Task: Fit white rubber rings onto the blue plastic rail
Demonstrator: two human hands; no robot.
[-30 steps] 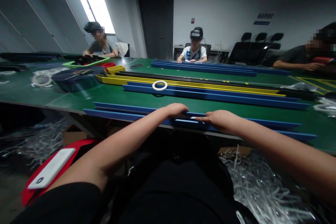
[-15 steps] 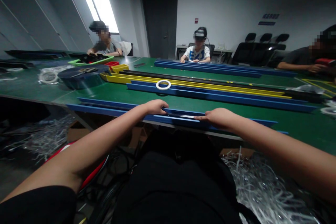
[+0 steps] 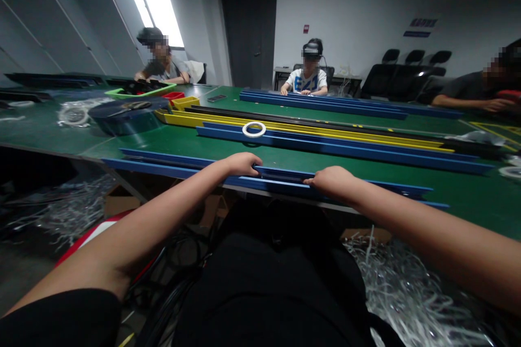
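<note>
Writing: blue lettering on white shirt (image 3: 304,82) of person opposite, only partly legible; purple wall sign (image 3: 423,23) and small red wall notice (image 3: 305,29) too blurred to read. Counted: three co-workers, one white flat tape-like ring (image 3: 245,130). Long blue channel-like strip (image 3: 277,183) lies along near edge of green tabletop (image 3: 175,143), partly covered by arms. Left hand (image 3: 244,163) half-curled over strip; right hand (image 3: 334,180) mostly folded, fingertip at strip. Fingers partly hidden; cannot tell whether either grips.
</note>
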